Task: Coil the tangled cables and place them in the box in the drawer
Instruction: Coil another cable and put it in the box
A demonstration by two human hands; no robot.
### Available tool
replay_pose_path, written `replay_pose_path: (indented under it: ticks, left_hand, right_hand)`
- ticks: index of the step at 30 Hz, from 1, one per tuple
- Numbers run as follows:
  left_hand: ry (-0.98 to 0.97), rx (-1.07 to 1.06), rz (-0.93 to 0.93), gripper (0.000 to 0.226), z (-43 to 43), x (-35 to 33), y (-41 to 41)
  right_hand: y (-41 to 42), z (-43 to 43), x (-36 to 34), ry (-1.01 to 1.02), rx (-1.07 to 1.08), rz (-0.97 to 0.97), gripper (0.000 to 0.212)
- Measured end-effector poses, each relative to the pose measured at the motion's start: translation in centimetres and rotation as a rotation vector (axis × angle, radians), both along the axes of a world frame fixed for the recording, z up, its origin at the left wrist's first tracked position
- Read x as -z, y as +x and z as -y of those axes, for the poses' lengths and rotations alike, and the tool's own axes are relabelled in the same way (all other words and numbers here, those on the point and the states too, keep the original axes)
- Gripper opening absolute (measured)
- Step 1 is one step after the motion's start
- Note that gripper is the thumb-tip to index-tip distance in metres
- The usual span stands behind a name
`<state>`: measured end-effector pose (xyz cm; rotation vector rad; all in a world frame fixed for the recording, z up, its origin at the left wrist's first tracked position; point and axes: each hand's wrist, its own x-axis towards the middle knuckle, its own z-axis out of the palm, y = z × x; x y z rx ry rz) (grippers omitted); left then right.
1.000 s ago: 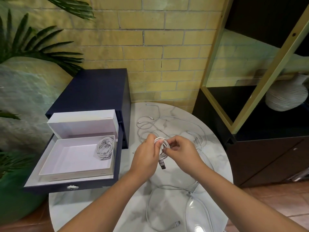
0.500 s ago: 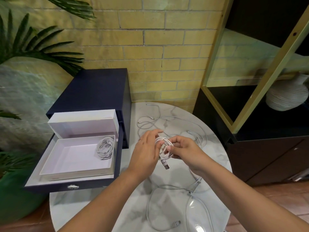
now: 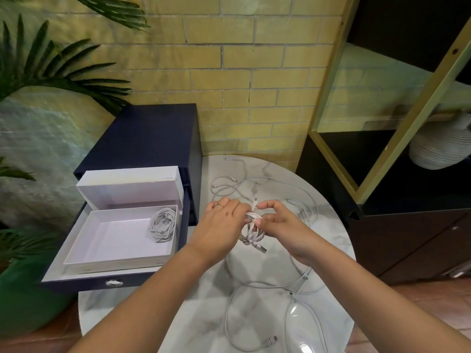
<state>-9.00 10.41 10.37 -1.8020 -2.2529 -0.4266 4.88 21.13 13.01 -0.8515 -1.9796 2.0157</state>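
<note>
Done: one coiled cable (image 3: 163, 224) inside the box (image 3: 112, 240), against its right wall.
In progress: second bundle (image 3: 251, 231), right of the box; my left hand (image 3: 223, 224) grips it, my right hand (image 3: 279, 225) pinches its tail.
Outstanding, I judge: loose cables (image 3: 272, 340) right of the box.

Warm, soft light fills this corner, brightest on the yellow brick wall (image 3: 242, 72), the white box (image 3: 119, 240) and the marble bench (image 3: 193, 322). The forearms (image 3: 158, 294) lay faint grey shadows on the bench, and a spot of glare sits at its near edge. The black cabinet (image 3: 407, 240) is dim. The gold shelf frame (image 3: 418, 105) leans and bends near the picture's edge; detail is slightly soft.
</note>
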Motion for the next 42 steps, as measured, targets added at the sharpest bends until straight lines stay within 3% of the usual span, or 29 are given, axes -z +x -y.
replay_pose_path:
  ticks: [5, 9, 11, 14, 16, 17, 20, 24, 26, 29, 32, 34, 38, 42]
  left_hand:
    - [-0.050, -0.139, -0.058, 0.031, 0.1, -0.3, 0.4]
    - [-0.125, -0.199, 0.074, 0.027, -0.2, -0.8, 1.2]
    - [-0.150, -0.192, 0.172, 0.026, -0.3, -0.9, 1.5]
    - [-0.179, -0.163, 0.497, 0.023, -0.2, -0.7, 1.4]
    - [-0.151, -0.155, 0.688, 0.022, -0.1, -0.8, 1.3]
    - [-0.145, -0.156, 0.702, 0.022, 0.0, -0.9, 1.3]
    - [-0.136, -0.175, 0.507, 0.022, 0.2, -0.8, 1.3]
    - [-0.097, -0.169, 0.280, 0.022, 0.4, -0.3, 1.2]
    - [-0.108, -0.173, 0.247, 0.022, 0.6, -0.1, 0.8]
    - [-0.125, -0.156, 0.296, 0.026, 0.9, -0.3, 0.6]
    - [-0.163, -0.159, 0.595, 0.028, 0.9, -0.6, 0.7]
    - [-0.156, -0.175, 0.868, 0.031, 0.8, -0.8, 0.6]
    - [-0.044, -0.224, 1.107, 0.030, 0.4, -1.4, 1.0]
    - [0.116, -0.251, 1.292, 0.025, -0.1, -1.6, 1.9]
  right_hand:
    - [0.1, 0.6, -0.3, 0.641, 0.178, 0.043, 0.019]
    - [0.0, 1.3, -0.1, 0.765, 0.098, 0.097, 0.024]
    - [-0.1, 1.0, 0.5, 0.834, 0.094, 0.123, 0.017]
    - [-0.2, 0.6, 1.2, 0.916, 0.032, 0.145, 0.008]
    - [-0.2, 0.1, 1.4, 0.790, 0.019, 0.168, 0.010]
    - [-0.1, 0.0, 1.3, 0.604, 0.033, 0.146, 0.011]
    - [0.0, -0.1, 0.9, 0.096, 0.050, 0.048, 0.018]
    - [-0.1, -0.2, 0.2, 0.008, 0.045, 0.106, 0.022]
    - [0.1, -0.7, -0.2, 0.149, 0.020, 0.183, 0.023]
    - [0.2, -1.6, -0.7, 0.571, -0.076, 0.302, 0.021]
    - [0.2, -2.5, -0.6, 0.988, -0.130, 0.316, 0.017]
    - [0.3, -2.9, -0.5, 1.145, -0.120, 0.255, 0.017]
    - [0.2, -3.0, -0.1, 0.972, -0.016, 0.141, 0.014]
    - [0.0, -2.0, 0.9, 0.390, 0.159, 0.007, 0.014]
